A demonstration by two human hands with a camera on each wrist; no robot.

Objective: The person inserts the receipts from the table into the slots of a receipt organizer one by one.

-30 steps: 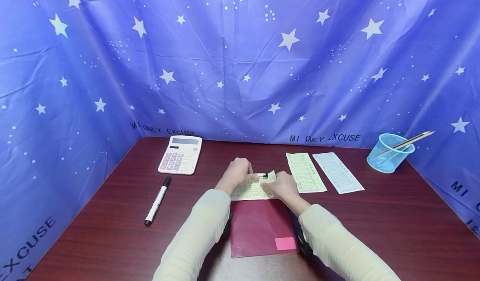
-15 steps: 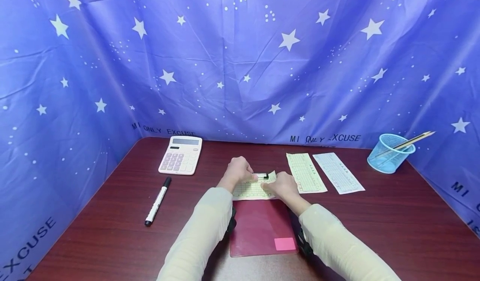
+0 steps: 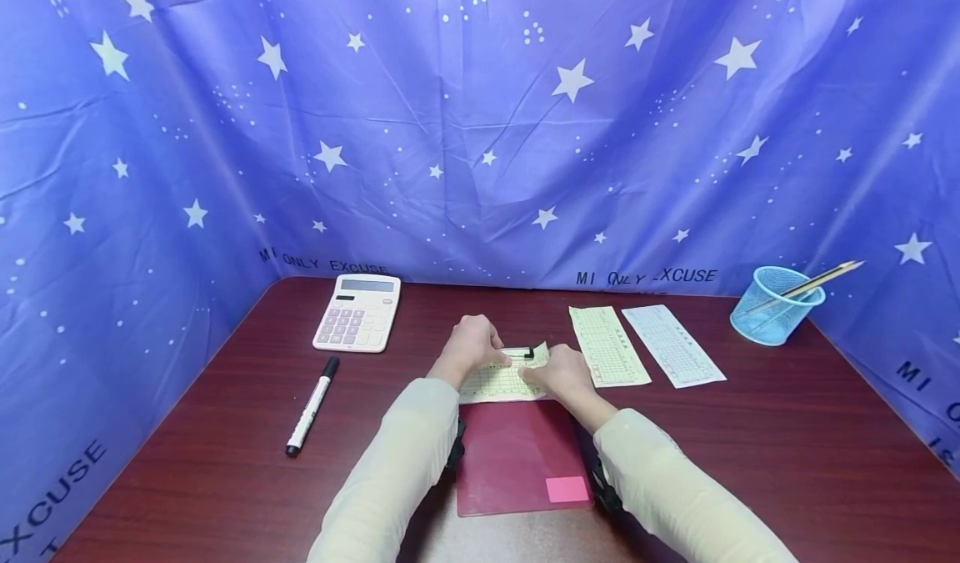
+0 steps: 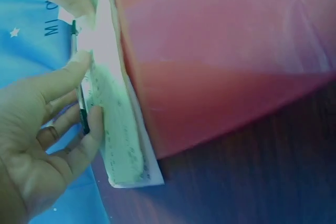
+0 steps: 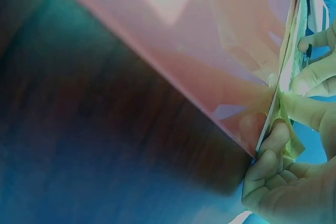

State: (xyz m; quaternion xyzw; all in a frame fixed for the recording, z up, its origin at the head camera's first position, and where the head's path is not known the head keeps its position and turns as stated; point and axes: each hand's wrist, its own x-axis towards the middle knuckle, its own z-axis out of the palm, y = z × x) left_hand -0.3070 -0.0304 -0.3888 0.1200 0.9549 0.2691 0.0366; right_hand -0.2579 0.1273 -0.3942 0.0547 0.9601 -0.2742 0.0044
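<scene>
left hand (image 3: 467,350): clamped on yellow slip (image 3: 498,385), left side | right hand (image 3: 564,373): pinching its right end (clip (image 3: 528,353) between)

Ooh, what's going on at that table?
Someone's left hand grips a thin metal clip with black ends, while their right hand pinches the right side of a printed yellow-green paper form. The form lies across the top of a flat, shiny red board; I can't tell whether the clip has closed on it. Another yellow-green form and a pale blue slip lie to the right, a white calculator and a black-capped white marker to the left.
</scene>
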